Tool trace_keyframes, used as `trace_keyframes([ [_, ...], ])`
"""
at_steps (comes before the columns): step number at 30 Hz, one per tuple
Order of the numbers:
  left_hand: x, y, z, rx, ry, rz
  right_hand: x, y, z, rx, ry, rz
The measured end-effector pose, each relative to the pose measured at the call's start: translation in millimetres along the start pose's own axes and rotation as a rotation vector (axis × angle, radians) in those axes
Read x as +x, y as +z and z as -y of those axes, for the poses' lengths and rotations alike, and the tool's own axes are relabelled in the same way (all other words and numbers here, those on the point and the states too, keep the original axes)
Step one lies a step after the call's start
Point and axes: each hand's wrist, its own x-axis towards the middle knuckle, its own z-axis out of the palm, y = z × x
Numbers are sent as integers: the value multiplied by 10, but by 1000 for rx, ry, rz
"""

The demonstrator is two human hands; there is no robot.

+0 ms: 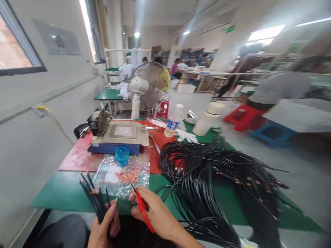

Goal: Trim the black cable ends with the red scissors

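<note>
My left hand [105, 224], at the lower middle, is closed around a bundle of black cables [94, 199]. Their ends point up and away, with reddish and copper-coloured tips. One cable sticks up apart from the bundle by my thumb. Just to the right, my right hand [151, 210] grips a red-handled tool [142, 209] with a thin dark tip; whether it is scissors or pliers is unclear. Beyond both hands lies a clear plastic bag [104, 175] with small red and orange bits [129, 175] and a blue round container [122, 156] on it.
A big heap of black cables [204, 172] covers the right of the green table [59, 189]. Farther back are a flat machine with a blue base [115, 148], a small fan [99, 122], a bottle [172, 122] and a white jug [204, 122]. A standing fan [139, 86] rises behind. People sit in the background.
</note>
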Motion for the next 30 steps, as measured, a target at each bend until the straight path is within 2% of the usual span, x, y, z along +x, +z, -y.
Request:
trace_keyframes([
  [4,28,3,34,-75,5,11,-62,-66,35,-201,56,197],
  [8,20,6,68,-84,-5,-1,-63,14,10,-294,113,289],
  [18,92,-8,157,-39,0,6,8,111,-41,-349,112,295],
  [30,162,38,134,7,88,-95,92,93,-110,-512,8,259],
])
